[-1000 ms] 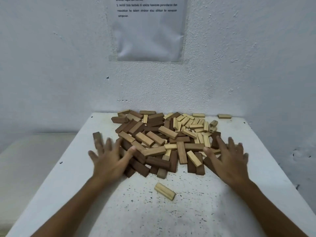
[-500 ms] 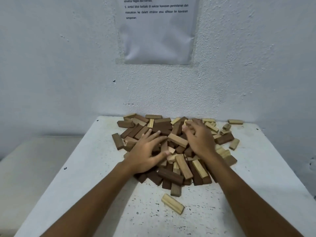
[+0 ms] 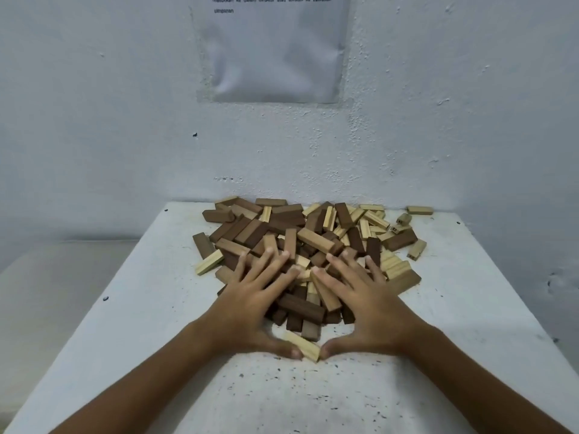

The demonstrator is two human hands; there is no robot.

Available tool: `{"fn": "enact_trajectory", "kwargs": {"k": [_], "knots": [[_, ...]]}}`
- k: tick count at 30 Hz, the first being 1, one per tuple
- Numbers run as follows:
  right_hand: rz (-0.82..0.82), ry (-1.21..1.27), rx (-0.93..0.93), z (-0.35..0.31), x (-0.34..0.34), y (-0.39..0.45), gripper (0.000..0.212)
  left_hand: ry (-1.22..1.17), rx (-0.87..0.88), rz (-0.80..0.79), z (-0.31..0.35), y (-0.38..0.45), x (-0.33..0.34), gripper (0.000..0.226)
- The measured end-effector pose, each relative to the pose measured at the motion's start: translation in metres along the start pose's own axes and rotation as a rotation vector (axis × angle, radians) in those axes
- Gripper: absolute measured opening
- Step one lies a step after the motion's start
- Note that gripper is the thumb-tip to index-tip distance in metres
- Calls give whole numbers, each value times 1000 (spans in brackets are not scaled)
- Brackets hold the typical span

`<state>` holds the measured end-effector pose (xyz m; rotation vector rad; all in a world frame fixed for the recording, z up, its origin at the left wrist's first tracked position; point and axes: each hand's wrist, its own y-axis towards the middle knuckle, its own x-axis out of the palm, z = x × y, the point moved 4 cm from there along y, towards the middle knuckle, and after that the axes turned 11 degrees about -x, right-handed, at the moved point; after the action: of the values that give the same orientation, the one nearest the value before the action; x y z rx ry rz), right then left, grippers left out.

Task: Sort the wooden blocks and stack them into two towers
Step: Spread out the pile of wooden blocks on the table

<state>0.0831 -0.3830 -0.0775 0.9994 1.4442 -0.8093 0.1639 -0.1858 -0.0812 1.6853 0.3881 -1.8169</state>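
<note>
Wooden blocks (image 3: 313,242), one pile, lie under two flat hands' straight fingers (image 3: 272,264).

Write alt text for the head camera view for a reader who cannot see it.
Two bare hands, the left hand and right hand, lie fingers spread on a jumbled pile of dark and light wooden blocks on a white table. Both thumbs touch one light block at the pile's near edge.

– What carries everything?
– A white table (image 3: 470,308), speckled with dark flecks, filling the lower frame.
– What lies on it?
– A mixed heap of dark and pale wooden blocks (image 3: 307,242) at centre, one pale block (image 3: 302,346) just below the heap, another pale block (image 3: 419,210) apart at upper right.
</note>
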Motion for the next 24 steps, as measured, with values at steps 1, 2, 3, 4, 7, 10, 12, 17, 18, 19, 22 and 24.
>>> {"fn": "enact_trajectory", "kwargs": {"k": [1, 2, 3, 4, 7, 10, 12, 17, 18, 19, 22, 24], "knots": [[63, 10, 3, 5, -3, 5, 118, -15, -2, 26, -1, 6, 0, 121], [115, 18, 4, 10, -6, 9, 115, -39, -9, 46, -2, 11, -1, 114], [147, 35, 12, 16, -9, 12, 112, -81, -28, 69, -5, 17, -3, 106], [170, 62, 21, 23, -13, 15, 110, -134, -57, 100, -8, 23, -6, 95], [294, 201, 38, 39, -18, 24, 95, -186, -58, 249, -16, 43, -16, 75], [416, 473, 69, 48, -23, 34, 69, -200, -41, 287, -21, 64, -16, 69], [490, 604, 84, 51, -34, 42, 51, -226, -48, 296, -27, 75, -14, 63], [722, 275, 263, 71, -69, 70, 40, -303, -250, 346, -45, 90, -16, 52], [740, 114, 301, 74, -74, 77, 42, -313, -287, 354, -45, 89, -17, 52], [772, 17, 324, 75, -79, 80, 43, -324, -299, 357, -43, 84, -20, 51], [778, 71, 358, 70, -86, 68, 34, -324, -210, 344, -31, 54, -33, 48], [587, 182, 325, 53, -68, 50, 44, -255, -194, 299, -24, 21, -31, 57]]}}
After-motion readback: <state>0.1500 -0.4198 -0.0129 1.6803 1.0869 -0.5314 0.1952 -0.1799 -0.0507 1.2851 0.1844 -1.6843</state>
